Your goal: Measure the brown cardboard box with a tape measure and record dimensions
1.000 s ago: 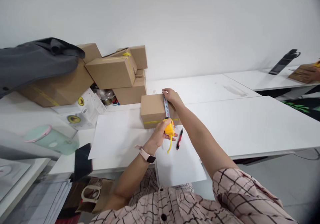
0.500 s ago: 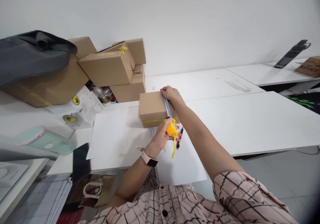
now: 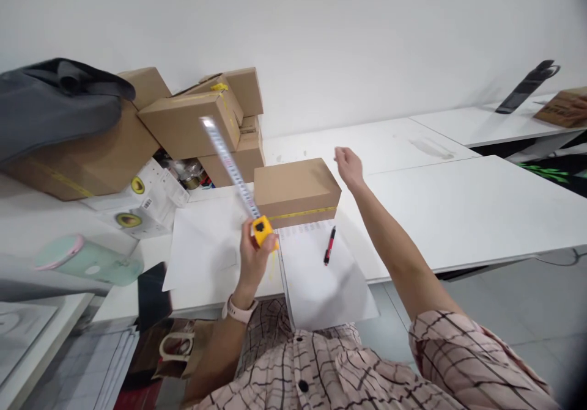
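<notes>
My left hand (image 3: 254,254) is wrapped around a yellow tape measure (image 3: 262,231), left of the notepad. Its blade sticks out toward the upper left, slightly blurred, with the free end in front of the stacked boxes. A closed brown cardboard box (image 3: 296,181) with a yellow tape strip lies on the white table. My right hand (image 3: 349,167) hovers just beyond the box's right end, apart from it, fingers curled in with nothing visible between them. In front of the box is a white paper pad (image 3: 316,288) with a red and black pen (image 3: 329,246) lying on it.
Stacked cardboard boxes (image 3: 183,126) and a dark grey bag (image 3: 59,101) fill the left. Nearby are a mint-green tumbler (image 3: 92,260), a white sheet (image 3: 197,245) and a dark flat object (image 3: 155,297). A dark bottle (image 3: 527,86) stands far right; a hand touches a box (image 3: 553,107) there.
The tape measure has come off the box and swung left in my left hand, its blade now pointing up-left. My right hand has let go of the blade's end and moved right.
</notes>
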The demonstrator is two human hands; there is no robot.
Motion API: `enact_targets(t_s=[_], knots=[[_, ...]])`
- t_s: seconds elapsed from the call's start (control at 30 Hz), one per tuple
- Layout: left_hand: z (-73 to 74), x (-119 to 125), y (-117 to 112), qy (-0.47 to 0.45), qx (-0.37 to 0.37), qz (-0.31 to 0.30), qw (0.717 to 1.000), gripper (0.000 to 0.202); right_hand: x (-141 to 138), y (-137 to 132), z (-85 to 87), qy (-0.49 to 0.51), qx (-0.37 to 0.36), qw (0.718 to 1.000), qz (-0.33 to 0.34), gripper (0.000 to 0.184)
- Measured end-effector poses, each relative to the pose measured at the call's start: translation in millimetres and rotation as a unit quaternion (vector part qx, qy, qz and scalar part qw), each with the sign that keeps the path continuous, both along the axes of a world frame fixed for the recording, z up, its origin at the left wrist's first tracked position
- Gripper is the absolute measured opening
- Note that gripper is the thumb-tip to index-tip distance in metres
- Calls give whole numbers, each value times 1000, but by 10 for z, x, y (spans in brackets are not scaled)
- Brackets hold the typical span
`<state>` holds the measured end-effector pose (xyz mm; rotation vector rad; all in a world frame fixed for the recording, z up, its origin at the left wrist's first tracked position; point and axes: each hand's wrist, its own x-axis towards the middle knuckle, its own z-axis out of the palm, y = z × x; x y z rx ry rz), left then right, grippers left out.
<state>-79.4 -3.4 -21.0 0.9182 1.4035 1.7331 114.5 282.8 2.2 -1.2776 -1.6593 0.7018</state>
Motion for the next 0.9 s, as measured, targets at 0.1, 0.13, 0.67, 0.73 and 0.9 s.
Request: enact_targets(t_s=[0.1, 0.13, 0.67, 0.73, 0.9], knots=[[-177, -291, 32, 26, -15, 56, 998, 60, 305, -296, -269, -75, -68, 994, -28, 73], [-216, -355, 78, 18, -29, 45, 998, 58, 349, -399, -341, -88, -77, 993, -5, 72], [594, -549, 740, 66, 10, -36, 997, 60, -419, 159, 270, -246, 137, 959, 32, 47], [524, -306, 589, 44, 27, -74, 996, 59, -480, 149, 237, -270, 150, 950, 54, 46], [248, 294, 328, -76, -47, -226, 970, 62, -446, 57, 243, -287, 179, 939, 56, 49]])
